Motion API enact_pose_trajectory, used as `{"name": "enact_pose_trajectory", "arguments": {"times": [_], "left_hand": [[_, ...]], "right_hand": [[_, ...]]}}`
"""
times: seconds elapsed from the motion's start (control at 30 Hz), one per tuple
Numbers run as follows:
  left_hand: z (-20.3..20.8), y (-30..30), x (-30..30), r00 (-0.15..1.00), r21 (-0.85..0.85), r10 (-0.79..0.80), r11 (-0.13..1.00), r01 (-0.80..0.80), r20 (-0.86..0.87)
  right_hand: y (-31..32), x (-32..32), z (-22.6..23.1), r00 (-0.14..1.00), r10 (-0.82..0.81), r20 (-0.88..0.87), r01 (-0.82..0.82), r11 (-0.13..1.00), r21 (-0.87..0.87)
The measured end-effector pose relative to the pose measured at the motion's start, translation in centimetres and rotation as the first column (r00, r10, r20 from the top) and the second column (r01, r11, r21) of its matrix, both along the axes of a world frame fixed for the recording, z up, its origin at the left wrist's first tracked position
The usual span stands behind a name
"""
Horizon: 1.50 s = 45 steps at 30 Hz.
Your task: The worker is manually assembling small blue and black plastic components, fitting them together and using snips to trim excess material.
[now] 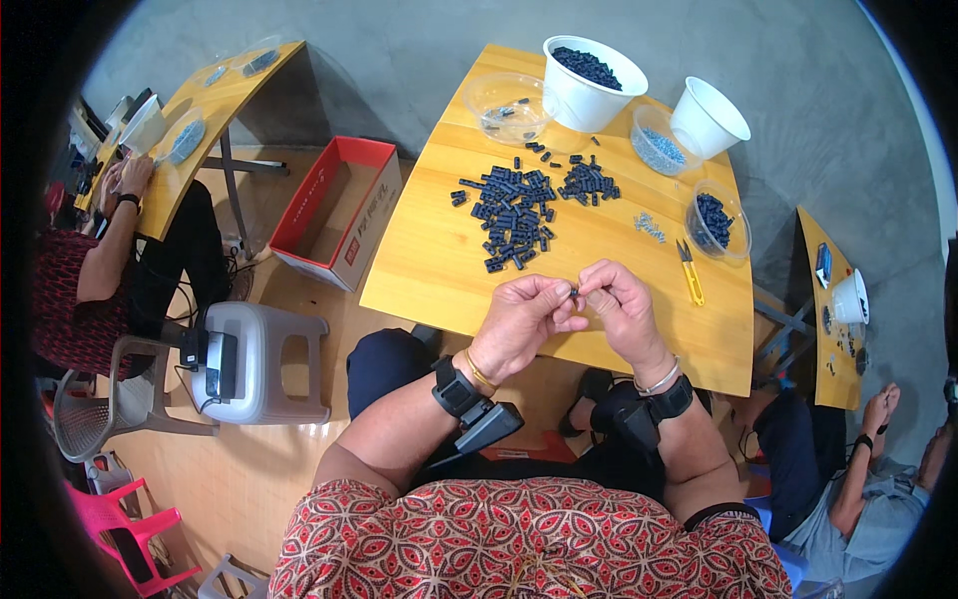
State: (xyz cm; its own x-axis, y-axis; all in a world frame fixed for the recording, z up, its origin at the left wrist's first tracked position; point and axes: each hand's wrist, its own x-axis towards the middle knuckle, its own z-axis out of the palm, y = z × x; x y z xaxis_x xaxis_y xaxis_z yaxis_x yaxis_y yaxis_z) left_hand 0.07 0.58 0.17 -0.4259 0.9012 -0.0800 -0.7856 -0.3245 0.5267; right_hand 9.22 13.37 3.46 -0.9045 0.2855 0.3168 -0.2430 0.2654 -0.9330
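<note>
Above the near edge of the wooden table [429, 250], my two hands meet fingertip to fingertip. Thumb and forefinger of my left hand [529, 311] pinch a small black plastic part [574, 294]. My right hand [621, 304] is closed against the same spot, its fingertips pressed together; whatever they hold is too small to make out. Beyond my hands lies a heap of black plastic parts [514, 215], with a smaller pile of black pieces [589, 184] to its right. Several tiny silvery pieces [649, 228] lie beside yellow-handled thread snips [691, 275].
A white tub [597, 110] of black pieces, a clear bowl [499, 122], a bowl of small bluish pieces [659, 150], a tilted white tub [709, 125] and a bowl of black parts [715, 222] line the table's far side. A red-and-white box [339, 215] stands left. People work at both sides.
</note>
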Motion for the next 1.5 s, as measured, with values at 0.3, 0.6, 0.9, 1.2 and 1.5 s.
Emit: {"name": "enact_pose_trajectory", "arguments": {"times": [0.3, 0.6, 0.9, 1.2, 1.5], "left_hand": [[0.1, -0.1, -0.2, 0.998, 0.043, -0.027, 0.999, 0.025, 0.059], [0.3, -0.1, -0.3, 0.998, 0.043, -0.029, 0.999, 0.027, 0.054], [0.2, 0.0, -0.3, 0.998, 0.041, -0.034, 0.999, 0.031, 0.056], [0.1, 0.0, -0.3, 0.998, 0.022, -0.035, 0.999, 0.034, 0.048], [0.1, -0.1, -0.3, 0.997, 0.043, -0.043, 0.998, 0.041, 0.057]], "right_hand": [[-0.1, -0.2, -1.3, 0.999, 0.028, -0.038, -0.038, 0.951, -0.308], [-0.1, -0.3, -1.0, 0.999, 0.037, -0.033, -0.044, 0.97, -0.237], [-0.1, -0.2, -1.1, 0.999, 0.031, -0.038, -0.04, 0.962, -0.272], [0.0, -0.3, -0.9, 0.999, 0.028, -0.036, -0.036, 0.97, -0.241], [-0.1, -0.3, -0.6, 0.999, 0.045, -0.026, -0.05, 0.973, -0.225]]}}
